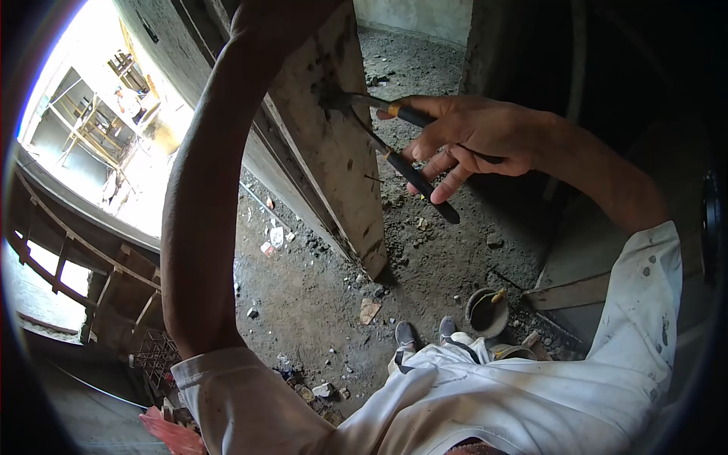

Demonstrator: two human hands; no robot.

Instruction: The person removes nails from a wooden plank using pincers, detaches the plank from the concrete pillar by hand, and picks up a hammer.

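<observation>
My right hand (474, 140) holds a pair of pliers (415, 115) with black and yellow handles spread apart. One handle lies against the palm and thumb, and the fingers reach around the other. The jaws meet a dark, broken patch on the edge of a concrete column (330, 144). Just below, a thin nail or wire (373, 179) sticks out of the column. My left arm is raised along the column's left side; at the top edge of the view only the wrist and part of my left hand (280, 19) show, its fingers out of sight.
A bucket (487, 312) stands on the rubble-strewn floor (303, 303) near my feet. Wooden boards (569, 292) lie at the right. At lower left are wire mesh (155, 356) and a red plastic bag (173, 432). A person (130, 105) is outside, at upper left.
</observation>
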